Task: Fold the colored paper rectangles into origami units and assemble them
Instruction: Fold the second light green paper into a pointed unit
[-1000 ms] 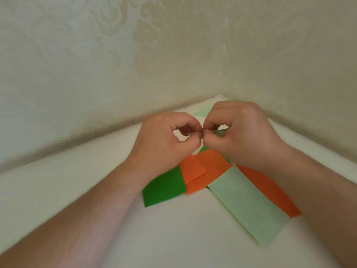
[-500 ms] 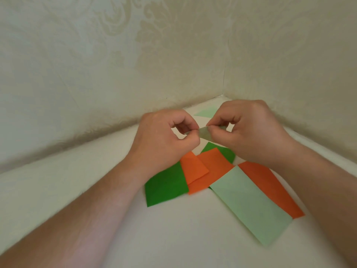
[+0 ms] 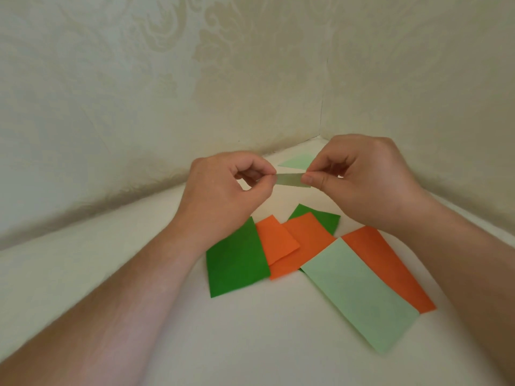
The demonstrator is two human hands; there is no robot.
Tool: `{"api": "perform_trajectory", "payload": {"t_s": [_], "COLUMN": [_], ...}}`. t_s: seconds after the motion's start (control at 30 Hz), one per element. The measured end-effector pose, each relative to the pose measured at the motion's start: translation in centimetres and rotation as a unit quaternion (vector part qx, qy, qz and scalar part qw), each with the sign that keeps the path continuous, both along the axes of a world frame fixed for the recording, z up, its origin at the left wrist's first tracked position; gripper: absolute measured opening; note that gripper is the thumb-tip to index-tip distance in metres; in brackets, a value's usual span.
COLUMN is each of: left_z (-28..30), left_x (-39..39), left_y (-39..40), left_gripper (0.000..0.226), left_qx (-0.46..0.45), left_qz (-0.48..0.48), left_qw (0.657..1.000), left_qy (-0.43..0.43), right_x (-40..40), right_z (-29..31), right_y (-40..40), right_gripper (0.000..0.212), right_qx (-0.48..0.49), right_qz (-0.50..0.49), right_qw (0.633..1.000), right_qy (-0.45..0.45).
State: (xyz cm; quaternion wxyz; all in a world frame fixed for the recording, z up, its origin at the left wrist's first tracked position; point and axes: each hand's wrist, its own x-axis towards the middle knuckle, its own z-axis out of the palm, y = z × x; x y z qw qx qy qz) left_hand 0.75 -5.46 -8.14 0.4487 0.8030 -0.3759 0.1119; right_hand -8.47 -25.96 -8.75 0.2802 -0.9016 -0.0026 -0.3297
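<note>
Pale table (image 3: 250, 344) meets patterned walls in a corner. Nearest lies a light green rectangle (image 3: 359, 296) over an orange rectangle (image 3: 390, 268), with dark green (image 3: 237, 260) and orange pieces (image 3: 278, 240) beside. Above them, the left hand (image 3: 223, 196) and right hand (image 3: 359, 179) each pinch one end of a folded light green strip (image 3: 291, 180), thumb and forefinger clamped on it, other fingers curled. Another light green sheet (image 3: 298, 162) lies beyond.

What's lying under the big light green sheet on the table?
The light green sheet overlaps a long orange sheet on its right and another orange sheet at its top corner. Anything else beneath is covered.
</note>
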Motion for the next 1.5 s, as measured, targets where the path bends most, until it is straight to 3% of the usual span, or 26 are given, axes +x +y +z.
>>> {"api": "perform_trajectory", "payload": {"t_s": [0.17,0.3,0.37,0.6,0.87,1.1,1.23,1.33,1.5], "left_z": [-0.1,-0.4,-0.4,-0.6,-0.1,-1.0,-1.4,-1.6,-1.6], "left_x": [0.7,1.5,1.6,1.6,1.3,0.4,0.3,0.6,0.9], "left_y": [-0.1,-0.1,0.0,0.0,0.1,-0.2,-0.6,-0.6,-0.7], "left_gripper": [0.019,0.021,0.020,0.025,0.017,0.024,0.013,0.006,0.005], "left_qx": [0.020,-0.020,-0.027,0.022,0.012,0.073,0.066,0.038,0.003], "left_qz": [-0.013,-0.006,-0.010,-0.043,-0.078,-0.118,-0.109,-0.086,-0.035], "left_qw": [0.999,0.998,0.997,0.996,0.986,0.990,0.991,0.994,0.996], "left_qy": [0.025,0.060,0.075,0.078,0.145,0.026,-0.034,-0.064,-0.086], "right_x": [0.1,0.4,0.4,0.4,0.3,0.5,0.4,0.6,0.2], "right_z": [0.0,-0.5,-0.5,-0.5,-0.3,-0.2,-0.4,-0.7,-0.7], "right_y": [-0.1,-0.3,0.0,-0.2,-0.2,0.5,0.5,0.3,1.0], "right_gripper": [0.012,0.016,0.005,0.018,0.019,0.004,0.008,0.013,0.015], "right_qx": [0.041,0.106,0.140,0.149,0.183,0.242,0.282,0.244,0.069], "right_qz": [-0.020,0.011,0.024,0.013,0.016,0.006,-0.003,-0.017,0.038], "right_qw": [0.999,0.994,0.990,0.988,0.982,0.965,0.952,0.963,0.996], "right_qy": [0.002,0.033,0.025,0.021,0.040,0.099,0.120,0.110,0.037]}}
